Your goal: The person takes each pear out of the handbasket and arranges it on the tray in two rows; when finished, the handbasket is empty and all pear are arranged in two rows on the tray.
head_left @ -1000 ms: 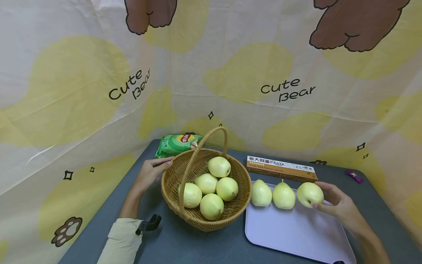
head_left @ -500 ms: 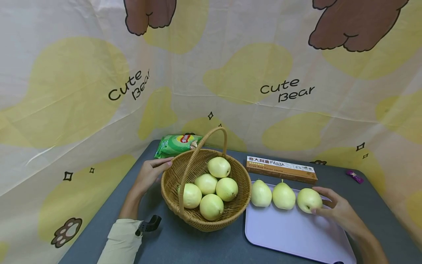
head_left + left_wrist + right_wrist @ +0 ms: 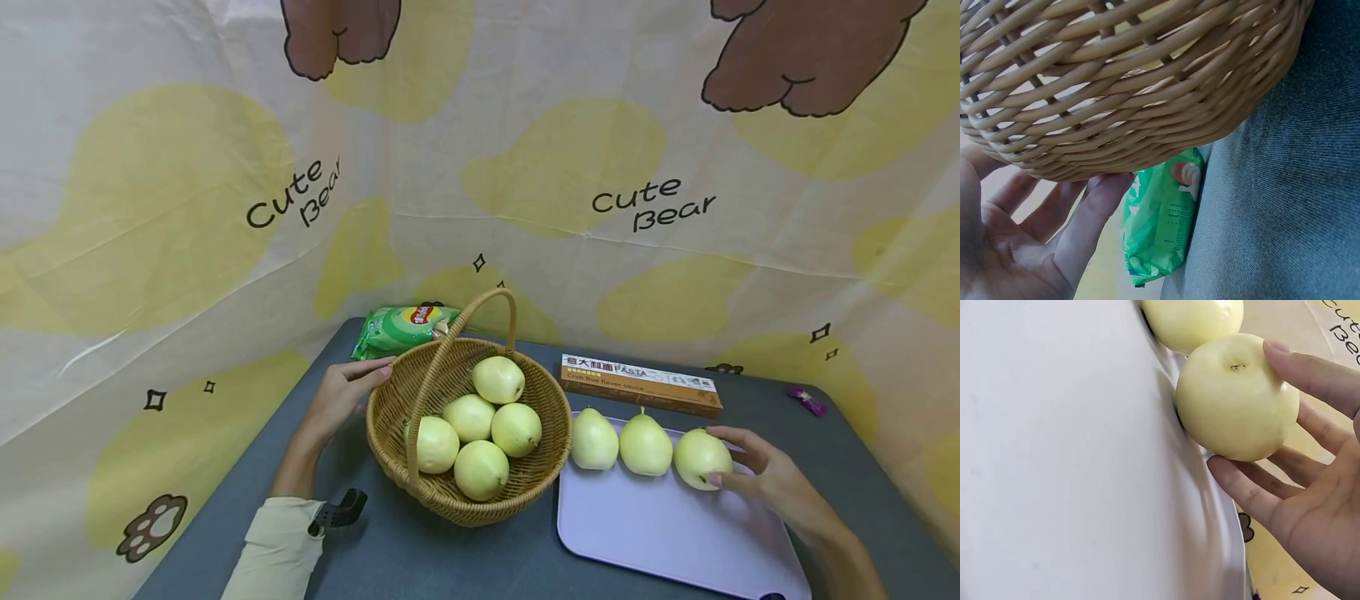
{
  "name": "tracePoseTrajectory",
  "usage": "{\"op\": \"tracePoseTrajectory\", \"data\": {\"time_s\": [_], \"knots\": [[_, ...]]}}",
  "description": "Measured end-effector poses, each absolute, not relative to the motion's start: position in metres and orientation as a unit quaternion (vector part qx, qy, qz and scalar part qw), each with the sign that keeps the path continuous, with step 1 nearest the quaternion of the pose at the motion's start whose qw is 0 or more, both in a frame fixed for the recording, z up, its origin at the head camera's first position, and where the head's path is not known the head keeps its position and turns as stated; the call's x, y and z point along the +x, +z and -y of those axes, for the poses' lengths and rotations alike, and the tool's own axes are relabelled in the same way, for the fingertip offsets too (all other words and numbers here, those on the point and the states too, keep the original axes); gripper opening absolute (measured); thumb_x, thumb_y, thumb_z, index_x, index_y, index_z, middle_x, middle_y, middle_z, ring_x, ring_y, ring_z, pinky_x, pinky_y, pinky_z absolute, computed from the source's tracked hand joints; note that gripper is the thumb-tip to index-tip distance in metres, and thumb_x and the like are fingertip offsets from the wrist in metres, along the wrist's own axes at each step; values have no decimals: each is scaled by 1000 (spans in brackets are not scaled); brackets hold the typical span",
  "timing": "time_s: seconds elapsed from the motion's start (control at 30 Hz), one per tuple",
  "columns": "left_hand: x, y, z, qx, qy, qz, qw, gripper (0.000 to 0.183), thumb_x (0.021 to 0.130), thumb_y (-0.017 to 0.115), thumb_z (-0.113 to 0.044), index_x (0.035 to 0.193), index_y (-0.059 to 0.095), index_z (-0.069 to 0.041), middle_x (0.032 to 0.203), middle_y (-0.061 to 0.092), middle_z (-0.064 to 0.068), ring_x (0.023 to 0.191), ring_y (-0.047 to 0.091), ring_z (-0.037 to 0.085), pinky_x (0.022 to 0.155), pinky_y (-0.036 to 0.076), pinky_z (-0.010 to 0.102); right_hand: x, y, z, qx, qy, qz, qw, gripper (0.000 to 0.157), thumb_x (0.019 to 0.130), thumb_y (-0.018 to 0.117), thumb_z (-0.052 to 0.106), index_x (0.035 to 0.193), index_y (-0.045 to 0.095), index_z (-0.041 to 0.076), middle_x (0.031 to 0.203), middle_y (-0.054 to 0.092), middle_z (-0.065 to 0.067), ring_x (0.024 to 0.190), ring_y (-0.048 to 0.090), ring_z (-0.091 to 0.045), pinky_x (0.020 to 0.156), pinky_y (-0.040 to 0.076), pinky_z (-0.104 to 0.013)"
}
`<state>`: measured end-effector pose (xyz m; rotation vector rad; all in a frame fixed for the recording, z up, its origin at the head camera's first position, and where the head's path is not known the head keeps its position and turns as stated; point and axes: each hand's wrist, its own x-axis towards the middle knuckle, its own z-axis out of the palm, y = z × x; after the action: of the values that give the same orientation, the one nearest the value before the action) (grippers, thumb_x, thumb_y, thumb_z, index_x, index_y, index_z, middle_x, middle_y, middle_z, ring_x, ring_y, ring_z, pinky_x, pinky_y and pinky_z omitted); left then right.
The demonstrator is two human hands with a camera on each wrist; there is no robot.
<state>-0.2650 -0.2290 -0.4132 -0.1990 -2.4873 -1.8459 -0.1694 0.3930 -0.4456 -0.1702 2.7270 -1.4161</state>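
Note:
A wicker basket (image 3: 397,475) with an arched handle holds several pale green pears (image 3: 480,471). My left hand (image 3: 341,400) holds its left rim by the fingertips; the left wrist view shows fingers against the woven wall (image 3: 1116,106). Over on the lilac tray (image 3: 660,533), two pears, one (image 3: 595,442) and another (image 3: 646,446), stand in a row along the far edge. At the right end of that row is a third pear (image 3: 701,458), which my right hand (image 3: 780,479) grips between thumb and fingers. In the right wrist view this pear (image 3: 1235,403) lies bottom end toward the camera, touching the tray.
Behind the tray lies a long pasta box (image 3: 641,387). A green chip bag (image 3: 401,329) sits behind the basket at the left. Near the table's right edge is a small purple wrapped item (image 3: 807,402). A printed cloth (image 3: 525,167) hangs around the table.
The pear in my right hand has come down onto the tray beside the other two and tilted slightly. My left hand and the basket have stayed in place.

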Motion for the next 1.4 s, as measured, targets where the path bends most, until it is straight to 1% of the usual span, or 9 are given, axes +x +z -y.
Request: {"op": "tracePoseTrajectory", "data": {"time_s": [0.07,0.13,0.23,0.33,0.63,0.73,0.97,1.17,1.4], "knots": [[-265,-413,229,-64,-594,802,19,45,104,71,-37,141,70,-12,141,67,20,107,73,20,76,66,42,-169,-445,-393,-47,-456,-888,33,68,97,80,23,156,49,11,147,52,10,129,53,-12,97,51,-56],[-265,-413,228,-63,-594,802,19,45,104,71,-37,141,71,-12,141,67,20,107,73,21,76,66,43,-169,-445,-393,-43,-456,-888,36,69,96,81,23,156,49,10,144,54,10,126,54,-10,96,48,-63],[-265,-414,229,-63,-594,802,20,45,104,71,-36,141,71,-12,141,67,21,110,73,24,77,65,42,-170,-445,-394,-39,-453,-890,37,70,96,81,24,158,49,12,141,56,14,118,51,8,96,49,-62],[-266,-414,229,-63,-596,800,20,44,104,71,-36,140,71,-11,141,67,21,113,72,27,78,65,42,-170,-446,-393,-41,-450,-892,29,72,97,80,26,159,47,11,144,55,15,114,48,17,96,51,-59],[-265,-413,229,-66,-590,804,22,44,104,70,-36,141,71,-12,142,67,20,112,72,25,77,65,40,-171,-448,-390,-45,-451,-891,24,72,98,80,28,160,46,13,154,52,1,116,47,17,99,50,-63],[-265,-414,229,-64,-589,805,25,44,104,71,-37,140,71,-12,140,68,20,110,72,23,76,65,41,-171,-447,-391,-40,-454,-889,29,72,98,79,27,160,46,12,150,53,6,116,48,16,98,50,-59],[-268,-416,229,-64,-589,805,23,45,104,71,-39,140,71,-12,140,68,19,110,72,21,79,65,44,-170,-446,-398,-27,-453,-891,25,69,100,77,26,158,46,7,134,53,27,112,51,14,87,52,-27],[-269,-417,229,-63,-587,807,24,45,104,70,-39,140,72,-12,140,68,18,111,72,24,78,65,45,-169,-446,-403,-7,-441,-897,35,71,98,79,30,157,47,7,125,57,32,108,58,9,83,52,-24],[-267,-415,229,-63,-586,807,24,44,104,70,-37,141,71,-12,142,67,19,112,71,24,79,65,43,-172,-445,-397,-4,-439,-898,38,70,100,77,32,158,46,7,144,59,-1,108,61,7,85,54,-26]]}}
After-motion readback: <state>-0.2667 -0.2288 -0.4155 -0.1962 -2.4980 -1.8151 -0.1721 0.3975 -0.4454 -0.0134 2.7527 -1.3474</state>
